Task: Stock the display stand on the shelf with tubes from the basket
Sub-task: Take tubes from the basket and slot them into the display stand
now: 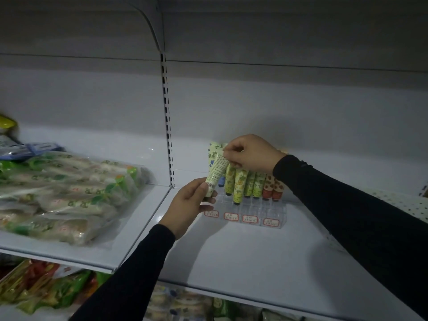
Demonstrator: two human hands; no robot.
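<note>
A clear acrylic display stand (251,210) with red-bordered labels stands on the white shelf (266,256). Several patterned tubes stand cap-down in it: yellow-green ones (238,185) and red-orange ones (273,187) at the right. One pale green tube (216,169) is tilted in front of the stand's left side. My left hand (188,205) pinches its cap end and my right hand (249,154) pinches its crimped top end. Another pale tube (212,155) stands behind it. The basket is out of view.
On the adjoining shelf to the left lie clear bags of packaged food (67,195). A slotted upright (168,121) divides the two shelf bays. More packaged goods (46,288) fill the shelf below. A perforated panel (403,202) is at the far right.
</note>
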